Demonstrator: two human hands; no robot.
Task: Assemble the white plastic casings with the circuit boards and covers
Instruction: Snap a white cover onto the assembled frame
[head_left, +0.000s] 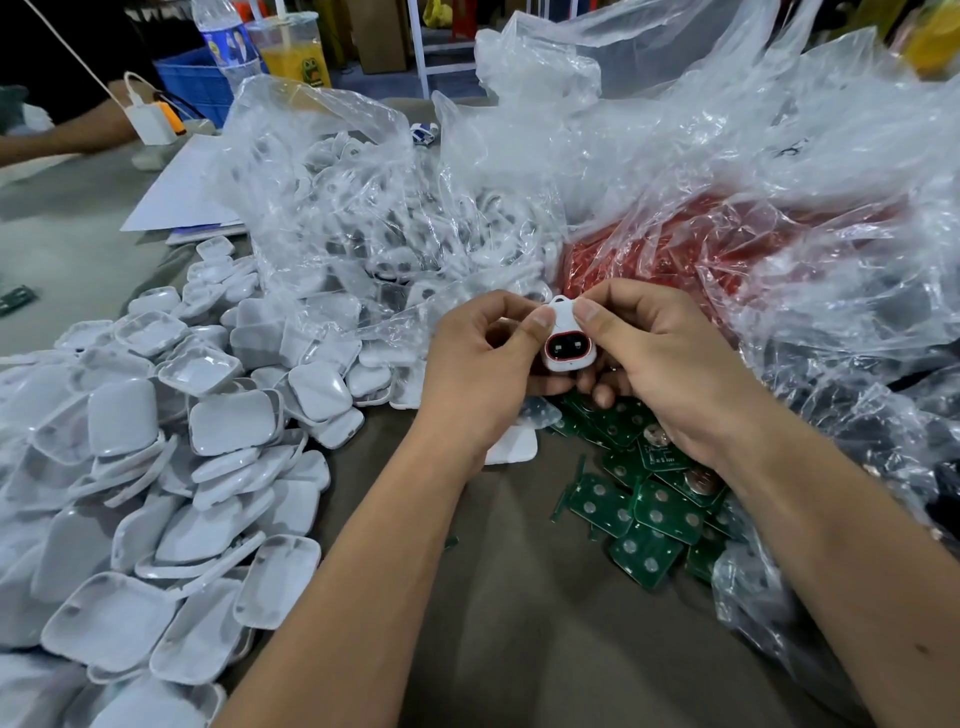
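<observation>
Hands meet at the middle of my view, both pinching one small white casing (563, 338) held up above the table. My left hand (483, 374) has its thumb curled onto the casing's left edge, fingers wrapped underneath; my right hand (670, 364) presses its thumb on the top right corner, with the other fingers curled behind and below. The casing's face points toward me, showing a dark window ringed in red. To the left I see a heaped pile of white covers (156, 467), spilling close to my left forearm and reaching the view's left and bottom edges. Just beneath and to the right of my right hand lies a scatter of green circuit boards (644, 509), some touching the wrist's shadow side. Behind the hands, a clear bag of white parts (374, 223) and a clear bag of red parts (701, 244) crowd in, their plastic almost brushing my knuckles. Open grey tabletop (519, 623) shows only between my forearms, running down to the near edge. Farther back on the left stand a water bottle (228, 41), a cup of orange drink (293, 49) and another person's forearm (67, 135).
</observation>
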